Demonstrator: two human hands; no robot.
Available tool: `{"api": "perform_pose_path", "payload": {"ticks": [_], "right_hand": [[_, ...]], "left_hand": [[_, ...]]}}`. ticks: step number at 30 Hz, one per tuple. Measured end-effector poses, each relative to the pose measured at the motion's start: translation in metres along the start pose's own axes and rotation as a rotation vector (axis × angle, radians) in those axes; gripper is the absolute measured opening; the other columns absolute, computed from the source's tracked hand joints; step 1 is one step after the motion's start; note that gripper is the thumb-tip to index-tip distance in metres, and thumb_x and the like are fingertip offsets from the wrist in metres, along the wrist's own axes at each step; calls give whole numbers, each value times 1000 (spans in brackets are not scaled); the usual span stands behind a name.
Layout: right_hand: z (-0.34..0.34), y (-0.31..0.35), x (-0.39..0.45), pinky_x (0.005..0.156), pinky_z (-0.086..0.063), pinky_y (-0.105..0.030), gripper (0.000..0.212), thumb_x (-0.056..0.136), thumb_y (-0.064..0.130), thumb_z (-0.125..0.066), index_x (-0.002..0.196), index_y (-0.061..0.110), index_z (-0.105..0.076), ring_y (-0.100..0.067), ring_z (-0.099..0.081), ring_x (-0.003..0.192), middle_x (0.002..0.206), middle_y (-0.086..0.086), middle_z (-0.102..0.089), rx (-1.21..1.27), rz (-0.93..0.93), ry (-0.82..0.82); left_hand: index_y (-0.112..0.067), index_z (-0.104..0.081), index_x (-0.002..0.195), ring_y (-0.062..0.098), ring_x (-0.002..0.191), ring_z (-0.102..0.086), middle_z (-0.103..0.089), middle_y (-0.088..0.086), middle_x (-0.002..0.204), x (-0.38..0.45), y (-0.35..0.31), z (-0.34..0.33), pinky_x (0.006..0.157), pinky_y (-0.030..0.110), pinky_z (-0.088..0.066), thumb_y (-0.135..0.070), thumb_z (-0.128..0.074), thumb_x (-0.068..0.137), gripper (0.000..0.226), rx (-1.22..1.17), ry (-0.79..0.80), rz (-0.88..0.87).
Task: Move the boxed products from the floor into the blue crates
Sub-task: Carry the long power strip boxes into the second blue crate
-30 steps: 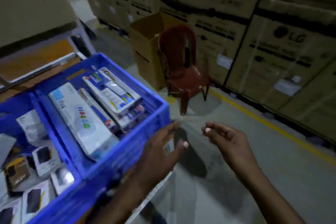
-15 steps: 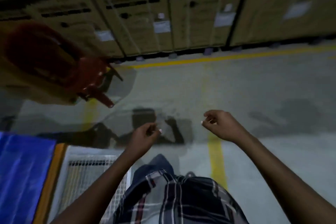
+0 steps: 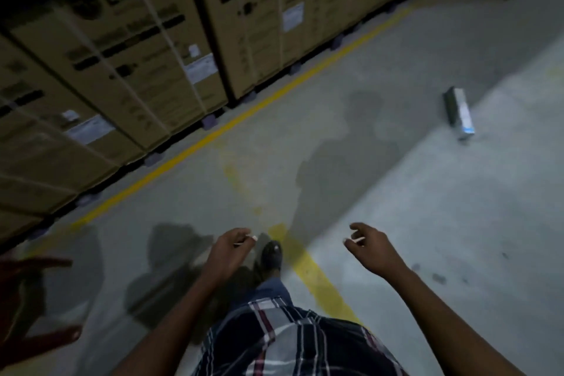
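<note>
Nearest the camera is the person's plaid shirt point(image 3: 293, 342), with blue trousers and 1 dark shoe point(image 3: 271, 255) stepping forward onto the grey concrete floor point(image 3: 396, 192). Both bare forearms reach out ahead at waist height. The left hand point(image 3: 230, 249) hangs just left of the shoe, its fingers loosely curled and holding nothing. The right hand point(image 3: 370, 249) is held well apart from it to the right, fingers likewise relaxed and half bent, holding nothing. Between the 2 hands a yellow floor stripe point(image 3: 308, 268) runs away from the feet and fades toward a longer yellow line point(image 3: 244, 117) that crosses the floor diagonally. Shadows of the person lie on the concrete ahead of the hands. At the far left edge part of a red chair point(image 3: 27, 299) shows, blurred. Farther off to the upper right, 1 boxed product point(image 3: 459, 113) lies alone on the floor, well apart from both hands, long and narrow with a pale end facing the camera. Beyond the long line stands a row of tall cardboard cartons point(image 3: 128, 49), one printed with LG, each bearing white labels.
</note>
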State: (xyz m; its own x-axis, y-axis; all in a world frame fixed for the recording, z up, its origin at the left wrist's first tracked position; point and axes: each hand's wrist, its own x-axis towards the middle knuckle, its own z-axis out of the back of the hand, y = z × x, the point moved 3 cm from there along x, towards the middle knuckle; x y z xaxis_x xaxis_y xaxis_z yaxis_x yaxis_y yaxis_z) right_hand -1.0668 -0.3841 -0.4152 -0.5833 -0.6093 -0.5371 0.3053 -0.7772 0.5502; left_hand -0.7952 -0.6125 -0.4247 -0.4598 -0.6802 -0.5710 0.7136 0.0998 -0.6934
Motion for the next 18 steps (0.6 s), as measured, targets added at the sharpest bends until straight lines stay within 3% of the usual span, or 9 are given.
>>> {"api": "perform_pose_path", "payload": {"ticks": [4, 9, 13, 18], "right_hand": [[38, -16, 40, 87, -54, -32, 52, 93, 36, -72, 137, 12, -60, -20, -71, 98, 117, -9, -72, 36, -143, -97], [90, -14, 76, 80, -54, -30, 43, 96, 31, -69, 134, 15, -61, -18, -70, 92, 116, -6, -70, 177, -232, -282], [120, -30, 99, 82, -55, -31, 38, 96, 29, -69, 131, 17, -62, -16, -70, 93, 112, -2, -70, 341, -285, -413], [169, -76, 140, 74, -49, -20, 30, 94, 26, -71, 123, 18, -67, -10, -70, 91, 104, 2, -72, 559, -402, -520]], "left_hand": [[-20, -71, 113, 19, 102, -72, -75, 2, 109, 77, -54, 1, 96, 42, -57, -43, -74, 88, 35, 25, 86, -38], [-13, -71, 117, 21, 101, -72, -74, 5, 112, 162, -135, -19, 97, 43, -56, -37, -71, 95, 32, 148, 217, -108], [-15, -71, 119, 19, 104, -71, -73, 2, 113, 212, -207, -57, 96, 41, -57, -44, -68, 96, 38, 198, 311, -170], [-24, -71, 111, 13, 101, -71, -74, -4, 107, 261, -295, -127, 88, 35, -56, -48, -67, 95, 30, 232, 397, -225]]}}
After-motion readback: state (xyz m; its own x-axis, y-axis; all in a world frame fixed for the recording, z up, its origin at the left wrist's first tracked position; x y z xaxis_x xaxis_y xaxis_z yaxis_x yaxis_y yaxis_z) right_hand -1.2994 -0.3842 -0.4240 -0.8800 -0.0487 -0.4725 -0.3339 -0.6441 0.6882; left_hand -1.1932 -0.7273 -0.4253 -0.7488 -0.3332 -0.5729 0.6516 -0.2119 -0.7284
